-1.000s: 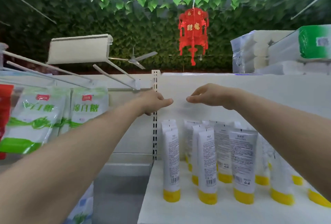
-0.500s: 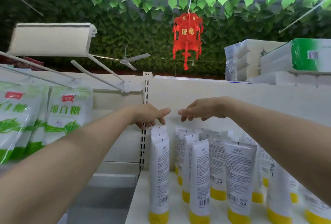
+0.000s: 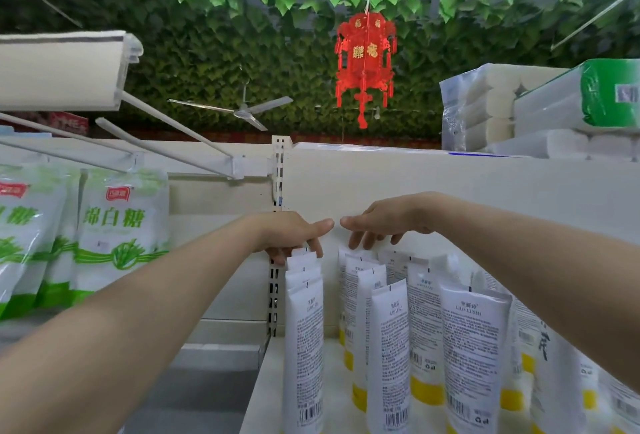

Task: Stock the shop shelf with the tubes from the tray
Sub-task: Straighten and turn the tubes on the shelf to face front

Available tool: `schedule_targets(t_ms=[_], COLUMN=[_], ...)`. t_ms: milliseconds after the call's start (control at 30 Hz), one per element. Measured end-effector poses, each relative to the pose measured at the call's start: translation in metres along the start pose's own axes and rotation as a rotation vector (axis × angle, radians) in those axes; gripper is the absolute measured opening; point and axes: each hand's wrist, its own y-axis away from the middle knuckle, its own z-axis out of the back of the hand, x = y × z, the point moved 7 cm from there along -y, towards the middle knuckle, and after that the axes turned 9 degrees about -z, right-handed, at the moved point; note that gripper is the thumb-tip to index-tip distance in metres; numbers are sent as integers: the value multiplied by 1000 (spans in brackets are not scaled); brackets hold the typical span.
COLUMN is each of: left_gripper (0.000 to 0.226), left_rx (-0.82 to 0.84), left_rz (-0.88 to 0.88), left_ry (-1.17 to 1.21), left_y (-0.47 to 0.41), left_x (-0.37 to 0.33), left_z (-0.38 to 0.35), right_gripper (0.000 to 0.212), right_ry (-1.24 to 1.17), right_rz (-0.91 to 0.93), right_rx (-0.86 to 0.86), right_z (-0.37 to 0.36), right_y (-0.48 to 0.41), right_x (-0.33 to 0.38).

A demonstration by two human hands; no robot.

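Press lightly on the rear tubes (image 3: 300, 255) at their crimped tops, with loose, spread fingers of the right hand (image 3: 384, 222) and with the left hand (image 3: 291, 232), grip there impossible to tell; square rows back on the shelf (image 3: 268, 381) without toppling front ones.

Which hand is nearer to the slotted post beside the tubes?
Left. The left hand lies in front of the slotted post; the right hand is further right, above the tubes.

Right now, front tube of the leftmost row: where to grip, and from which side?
Probably pinch the flat crimped top of the front tube, coming from above with fingers on its broad front and back faces. It stands upright, crimp up. Its row-mates stand close behind and the next row is close on its right, so the body is crowded.
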Motion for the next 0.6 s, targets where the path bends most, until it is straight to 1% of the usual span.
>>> schedule_targets(t_ms=[200, 367, 600], left_gripper=[77, 87, 88], left_rx=[1, -26, -76], left_rz=[-4, 30, 68], left_ry=[43, 113, 211], left_y=[-4, -3, 5], left_x=[0, 0, 3], left_z=[3, 4, 4], right_gripper=[60, 66, 75], right_ry=[-22, -30, -112], right_rz=[12, -12, -18], right_rx=[12, 28, 30], right_z=[3, 2, 0], right_y=[-5, -7, -1], right_x=[2, 2, 11])
